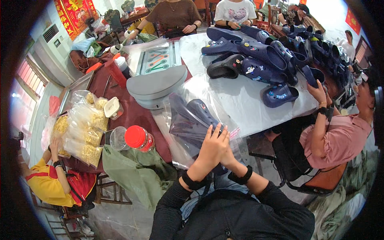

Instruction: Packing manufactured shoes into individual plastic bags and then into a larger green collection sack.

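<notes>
A pair of navy clogs (193,119) lies inside a clear plastic bag (176,102) at the table's near edge. Over the bag's near end, my left hand (213,149) has its fingers stretched out, pointing away from me. Pressed against its right side is my right hand (229,157), whose fingers are mostly hidden behind the left. Neither hand shows anything held; contact with the bag cannot be made out. Just beyond the bag, more navy clogs (260,71) are heaped on white sheeting (224,95), many with small coloured charms.
Left stand a red-lidded jar (136,137), a grey rounded case (158,84) and bags of yellow pieces (93,136). Green cloth (132,168) hangs near my left arm. A pink-sleeved person (336,138) at right holds a clog; others sit across and at left.
</notes>
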